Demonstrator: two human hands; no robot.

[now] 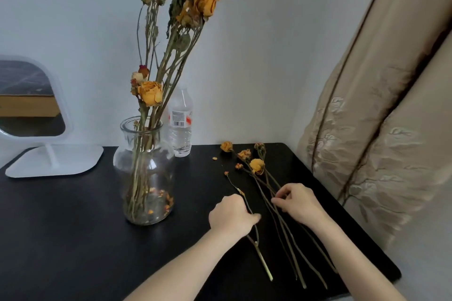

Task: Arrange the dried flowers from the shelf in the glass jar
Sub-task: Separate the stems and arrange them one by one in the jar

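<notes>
Here, in the head view, the glass jar [146,173] is standing upright on the black tabletop [73,227], between its middle and its far edge. It is holding a tall bunch of dried flowers [171,32], and their stems are leaning toward the right above the rim. Fallen petals [161,197] are lying in the bottom of the jar.

More loose flowers [256,166] are lying flat near the right edge, their orange heads pointing toward the far right corner and their stems running back toward the near edge. The left hand [232,214] is curling its fingers round a thin stem [263,264], so its grip is closing on that stem; the stem is lying just left of the others, with its small bud toward the far edge. The right hand [298,203] is bending over the loose flowers, its grip narrowing to thumb and fingertips pinching one of their stems.

A plastic water bottle [180,124] is standing at the far edge just behind the jar, a white mirror [31,105] is sitting at the far left corner, and a beige curtain [379,105] is hanging beyond the right edge
</notes>
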